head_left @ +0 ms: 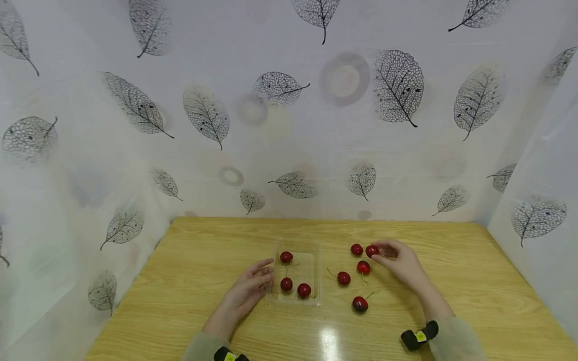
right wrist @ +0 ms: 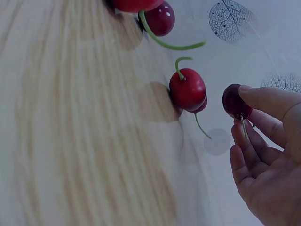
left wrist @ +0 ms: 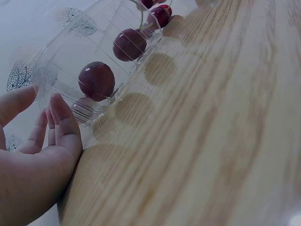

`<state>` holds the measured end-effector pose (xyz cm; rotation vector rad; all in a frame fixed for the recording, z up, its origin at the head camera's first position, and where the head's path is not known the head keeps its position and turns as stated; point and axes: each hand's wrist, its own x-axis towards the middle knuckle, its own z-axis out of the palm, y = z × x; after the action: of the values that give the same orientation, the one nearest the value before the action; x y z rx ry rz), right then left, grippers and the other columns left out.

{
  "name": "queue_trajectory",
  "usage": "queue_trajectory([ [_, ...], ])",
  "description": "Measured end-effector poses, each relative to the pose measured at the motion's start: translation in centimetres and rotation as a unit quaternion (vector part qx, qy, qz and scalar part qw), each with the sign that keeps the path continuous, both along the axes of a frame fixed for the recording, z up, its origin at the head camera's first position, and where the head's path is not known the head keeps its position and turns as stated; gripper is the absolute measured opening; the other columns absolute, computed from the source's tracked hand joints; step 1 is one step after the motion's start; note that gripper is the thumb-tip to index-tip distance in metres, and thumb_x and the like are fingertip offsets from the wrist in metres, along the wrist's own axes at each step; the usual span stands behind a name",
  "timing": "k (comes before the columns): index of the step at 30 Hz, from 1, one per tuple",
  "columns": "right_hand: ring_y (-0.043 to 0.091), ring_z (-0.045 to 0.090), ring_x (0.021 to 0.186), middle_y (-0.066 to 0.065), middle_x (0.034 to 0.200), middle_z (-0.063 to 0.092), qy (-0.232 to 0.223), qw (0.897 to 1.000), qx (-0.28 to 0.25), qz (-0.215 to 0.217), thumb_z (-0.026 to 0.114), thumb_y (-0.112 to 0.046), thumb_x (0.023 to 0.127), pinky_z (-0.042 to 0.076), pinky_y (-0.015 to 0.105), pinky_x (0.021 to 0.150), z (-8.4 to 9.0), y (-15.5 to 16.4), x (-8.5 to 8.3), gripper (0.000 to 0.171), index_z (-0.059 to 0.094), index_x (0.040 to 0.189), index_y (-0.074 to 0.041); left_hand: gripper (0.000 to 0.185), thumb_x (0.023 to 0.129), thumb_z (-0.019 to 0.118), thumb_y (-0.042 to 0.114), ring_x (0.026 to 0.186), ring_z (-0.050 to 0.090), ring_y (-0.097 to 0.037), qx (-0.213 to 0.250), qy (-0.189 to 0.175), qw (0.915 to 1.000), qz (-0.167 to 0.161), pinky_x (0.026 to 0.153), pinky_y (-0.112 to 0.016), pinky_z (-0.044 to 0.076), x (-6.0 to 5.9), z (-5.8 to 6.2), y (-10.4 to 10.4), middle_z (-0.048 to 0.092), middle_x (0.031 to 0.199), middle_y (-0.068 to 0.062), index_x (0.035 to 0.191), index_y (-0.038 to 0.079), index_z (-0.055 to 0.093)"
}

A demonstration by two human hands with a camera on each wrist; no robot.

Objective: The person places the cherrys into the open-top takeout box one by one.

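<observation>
Head view shows the right hand [head_left: 402, 263] pinching one cherry [head_left: 372, 250] between thumb and fingers; whether this cherry is lifted from the table [head_left: 189, 271], I cannot tell. The left hand [head_left: 248, 291] is rather wide, with fingers loosely extended and their tips against the side of a clear box [head_left: 308, 268]. The box lies just to the right of the left hand, and three cherries [head_left: 304, 290] are inside it. Four more cherries [head_left: 343, 279] lie on the table between the box and the right hand. One of them is just beside the held cherry, another is near the right thumb, and one lies closer to the person than the right fingertips. In the right wrist view, the held cherry's green stem [right wrist: 244, 128] points toward the palm.
</observation>
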<state>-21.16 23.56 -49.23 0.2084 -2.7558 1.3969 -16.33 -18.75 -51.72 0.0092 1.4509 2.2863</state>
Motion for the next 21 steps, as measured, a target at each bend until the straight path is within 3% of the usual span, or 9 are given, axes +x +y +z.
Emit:
queue_trajectory([
  [7, 0.03, 0.07, 0.107, 0.019, 0.119, 0.074, 0.012, 1.0, -0.005, 0.007, 0.08, -0.012, 0.095, 0.054, 0.018, 0.089, 0.6, -1.0, 0.0, 0.036, 0.072, 0.128, -0.001, 0.055, 0.107, 0.051, -0.003, 0.103, 0.06, -0.005, 0.001, 0.003, 1.0, -0.002, 0.092, -0.018, 0.052, 0.0, 0.1, 0.1, 0.059, 0.121, 0.005, 0.159, 0.001, 0.034],
  [15, 0.016, 0.067, 0.102, 0.015, 0.113, 0.074, 0.025, 0.999, -0.021, 0.028, 0.08, -0.012, 0.096, 0.056, 0.02, 0.09, 1.3, -2.3, 0.3, 0.034, 0.073, 0.127, -0.002, 0.054, 0.107, 0.051, -0.003, 0.102, 0.06, -0.005, 0.002, 0.003, 1.0, -0.002, 0.091, -0.018, 0.052, 0.0, 0.1, 0.1, 0.059, 0.121, 0.005, 0.159, 0.001, 0.034],
  [21, 0.023, 0.069, 0.104, 0.014, 0.113, 0.074, 0.03, 0.998, -0.03, 0.042, 0.08, -0.012, 0.095, 0.057, 0.021, 0.089, 1.5, -3.1, 0.5, 0.034, 0.072, 0.127, -0.003, 0.055, 0.107, 0.051, -0.003, 0.103, 0.06, -0.005, 0.001, 0.002, 1.0, -0.002, 0.092, -0.018, 0.051, 0.0, 0.2, 0.1, 0.058, 0.121, 0.005, 0.159, 0.001, 0.033],
])
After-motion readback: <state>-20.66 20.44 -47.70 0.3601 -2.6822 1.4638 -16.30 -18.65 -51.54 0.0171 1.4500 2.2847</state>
